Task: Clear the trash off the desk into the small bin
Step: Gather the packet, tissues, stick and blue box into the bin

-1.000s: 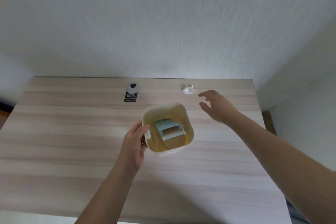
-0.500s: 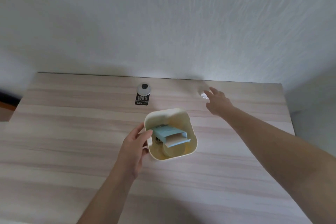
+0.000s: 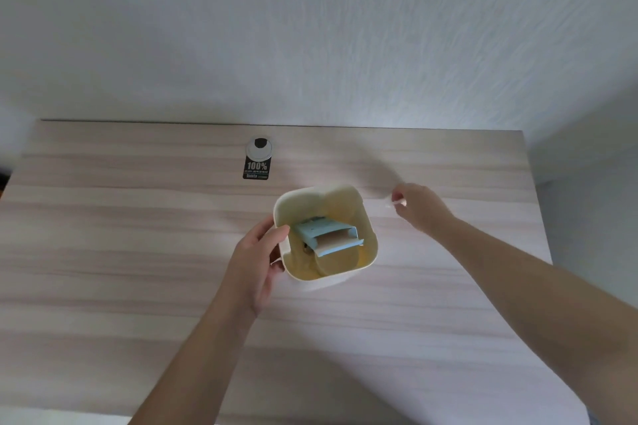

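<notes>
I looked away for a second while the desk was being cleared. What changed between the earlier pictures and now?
The right hand reached out to the white crumpled scrap near the desk's far edge, closed on it, and has drawn it back toward the small bin. The left hand still grips the bin's rim; the blue carton still lies inside, and the black tag has not moved.

Pale wood-grain worktop, matt. Beside the left hand, a smooth cream plastic bin holds a light-blue cardboard box. Behind, a roughly textured white wall.
</notes>
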Action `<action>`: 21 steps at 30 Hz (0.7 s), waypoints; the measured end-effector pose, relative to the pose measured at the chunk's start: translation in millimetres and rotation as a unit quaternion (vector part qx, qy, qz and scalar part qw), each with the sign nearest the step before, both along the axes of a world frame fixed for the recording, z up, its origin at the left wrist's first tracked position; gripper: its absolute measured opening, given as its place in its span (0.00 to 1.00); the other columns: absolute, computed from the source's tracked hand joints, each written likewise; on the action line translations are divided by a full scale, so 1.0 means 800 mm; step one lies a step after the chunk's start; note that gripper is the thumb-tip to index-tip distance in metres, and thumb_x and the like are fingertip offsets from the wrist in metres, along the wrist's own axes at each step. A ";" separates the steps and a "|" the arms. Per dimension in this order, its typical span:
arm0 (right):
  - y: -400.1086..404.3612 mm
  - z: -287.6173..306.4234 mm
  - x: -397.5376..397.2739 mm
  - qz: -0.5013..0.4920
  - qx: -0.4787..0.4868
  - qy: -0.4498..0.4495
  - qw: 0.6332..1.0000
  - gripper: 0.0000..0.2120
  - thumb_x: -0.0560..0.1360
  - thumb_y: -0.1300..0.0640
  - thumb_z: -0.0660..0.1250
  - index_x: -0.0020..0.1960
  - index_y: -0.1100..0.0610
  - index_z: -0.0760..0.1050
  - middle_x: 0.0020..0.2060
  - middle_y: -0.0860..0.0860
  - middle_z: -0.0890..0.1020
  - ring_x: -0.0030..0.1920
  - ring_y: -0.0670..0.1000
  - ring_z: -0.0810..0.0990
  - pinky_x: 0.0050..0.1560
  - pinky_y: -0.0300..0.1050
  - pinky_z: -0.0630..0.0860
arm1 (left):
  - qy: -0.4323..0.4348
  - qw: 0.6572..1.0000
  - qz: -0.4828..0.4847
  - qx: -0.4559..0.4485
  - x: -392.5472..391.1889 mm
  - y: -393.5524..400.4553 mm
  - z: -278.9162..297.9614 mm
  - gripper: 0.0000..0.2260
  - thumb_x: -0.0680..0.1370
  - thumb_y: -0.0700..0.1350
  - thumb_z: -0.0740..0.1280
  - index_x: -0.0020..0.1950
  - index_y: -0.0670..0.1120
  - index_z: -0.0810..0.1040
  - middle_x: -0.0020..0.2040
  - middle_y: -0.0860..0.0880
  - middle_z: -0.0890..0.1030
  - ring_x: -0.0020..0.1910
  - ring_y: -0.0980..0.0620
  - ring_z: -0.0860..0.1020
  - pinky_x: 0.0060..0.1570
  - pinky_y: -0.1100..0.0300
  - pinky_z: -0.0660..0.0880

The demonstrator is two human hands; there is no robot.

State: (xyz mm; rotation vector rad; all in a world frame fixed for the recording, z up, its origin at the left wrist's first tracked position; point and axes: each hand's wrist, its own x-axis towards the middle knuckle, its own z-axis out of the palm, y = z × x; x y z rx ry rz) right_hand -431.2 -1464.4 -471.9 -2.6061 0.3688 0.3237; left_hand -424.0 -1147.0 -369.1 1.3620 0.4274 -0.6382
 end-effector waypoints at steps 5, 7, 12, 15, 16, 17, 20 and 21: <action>0.029 0.057 -0.059 -0.143 0.134 -0.056 0.979 0.07 0.72 0.59 0.70 0.44 0.48 0.77 0.37 0.47 0.81 0.36 0.45 0.77 0.33 0.31 0.68 | 0.039 0.999 0.030 -0.004 -0.008 0.006 0.007 0.15 0.76 0.42 0.66 0.58 0.33 0.79 0.45 0.40 0.76 0.44 0.43 0.71 0.37 0.53 0.66; 0.046 0.091 -0.082 -0.179 0.171 -0.086 0.965 0.06 0.71 0.57 0.72 0.42 0.46 0.78 0.33 0.44 0.81 0.34 0.39 0.77 0.32 0.28 0.69 | 0.049 0.998 0.037 -0.012 -0.013 0.009 0.010 0.15 0.78 0.41 0.65 0.60 0.31 0.78 0.49 0.39 0.75 0.46 0.43 0.69 0.39 0.53 0.65; 0.090 0.187 -0.139 -0.117 0.328 -0.187 0.918 0.05 0.76 0.57 0.70 0.48 0.49 0.82 0.42 0.47 0.85 0.45 0.45 0.83 0.43 0.32 0.76 | 0.055 0.998 0.021 -0.020 -0.029 0.010 0.021 0.09 0.78 0.40 0.64 0.50 0.37 0.81 0.45 0.39 0.77 0.39 0.47 0.74 0.38 0.54 0.67; 0.109 0.229 -0.159 0.029 0.281 -0.235 0.930 0.08 0.78 0.59 0.65 0.48 0.57 0.84 0.45 0.48 0.84 0.47 0.48 0.83 0.47 0.41 0.78 | 0.057 0.998 0.009 -0.025 -0.038 0.008 0.027 0.08 0.78 0.40 0.65 0.47 0.39 0.83 0.42 0.41 0.80 0.39 0.46 0.75 0.40 0.53 0.70; 0.113 0.236 -0.161 0.070 0.251 -0.230 0.938 0.10 0.78 0.58 0.64 0.49 0.58 0.84 0.45 0.48 0.84 0.47 0.47 0.82 0.47 0.43 0.78 | 0.054 0.998 0.005 -0.025 -0.041 0.007 0.027 0.08 0.78 0.40 0.65 0.47 0.39 0.83 0.43 0.40 0.80 0.41 0.45 0.75 0.41 0.53 0.69; 0.116 0.241 -0.163 0.107 0.216 -0.221 0.945 0.11 0.79 0.56 0.63 0.50 0.58 0.84 0.45 0.48 0.84 0.47 0.47 0.82 0.47 0.44 0.78 | 0.050 0.998 0.000 -0.025 -0.044 0.007 0.028 0.08 0.77 0.40 0.66 0.48 0.39 0.83 0.44 0.40 0.79 0.43 0.44 0.73 0.41 0.52 0.68; 0.130 0.252 -0.167 0.209 0.107 -0.190 0.953 0.13 0.80 0.51 0.61 0.53 0.54 0.83 0.49 0.46 0.84 0.48 0.49 0.81 0.47 0.50 0.76 | 0.025 0.999 -0.019 -0.024 -0.054 0.004 0.033 0.05 0.76 0.41 0.67 0.46 0.41 0.83 0.43 0.40 0.76 0.44 0.43 0.70 0.40 0.52 0.66; 0.134 0.255 -0.169 0.228 0.079 -0.180 0.954 0.14 0.80 0.49 0.60 0.55 0.52 0.82 0.51 0.45 0.84 0.50 0.49 0.80 0.48 0.49 0.75 | 0.018 0.999 -0.025 -0.027 -0.057 0.002 0.036 0.05 0.76 0.41 0.68 0.44 0.43 0.83 0.42 0.40 0.76 0.43 0.43 0.69 0.40 0.52 0.66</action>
